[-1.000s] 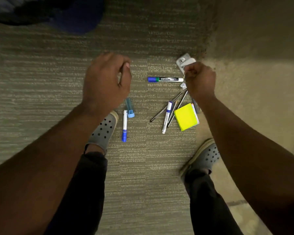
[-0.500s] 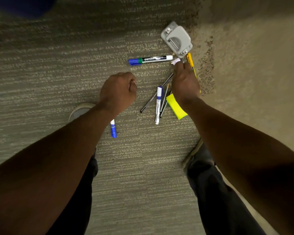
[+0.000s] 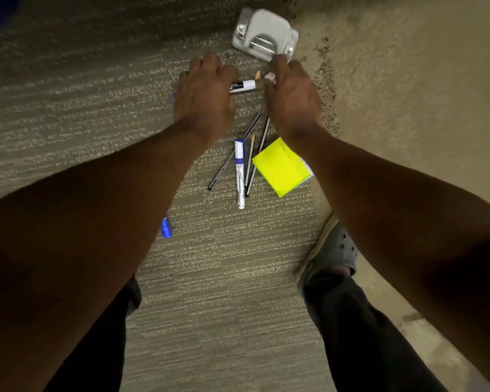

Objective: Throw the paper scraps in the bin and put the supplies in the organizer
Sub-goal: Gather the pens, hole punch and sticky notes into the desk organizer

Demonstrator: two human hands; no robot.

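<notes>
**Both hands down among the scattered supplies on the carpet**

The person bends over a ribbed carpet (image 3: 68,114) whose right edge frays into a bare, sandy-looking floor (image 3: 408,94). There is open carpet to the left and toward the feet; no bin or organizer is in view, so everything has to be carried out of frame.

Largest of the supplies is the grey hole punch (image 3: 265,33), lying at the carpet's frayed edge. It looks like the one heavy, rigid item, best gripped across its body. Nearer the feet, the yellow sticky-note pad (image 3: 280,166) lies flat, light and slightly flexible; pinching it by an edge should lift it.

A white marker with a blue band (image 3: 240,174) lies among three thin dark pens (image 3: 249,165), touching or crossing them. All are stiff, smooth and apt to roll, so a mid-barrel pinch seems safest. A blue marker cap end (image 3: 166,228) peeks out from behind the left forearm.

The left hand (image 3: 205,94) lies palm-down over another marker (image 3: 242,86), fingers curled around it; whether it is firmly gripped I cannot tell. The right hand (image 3: 290,93), just below the punch, pinches a small white paper scrap (image 3: 270,77), light and crushable. A tiny tan sliver (image 3: 257,75) lies between the hands.
</notes>
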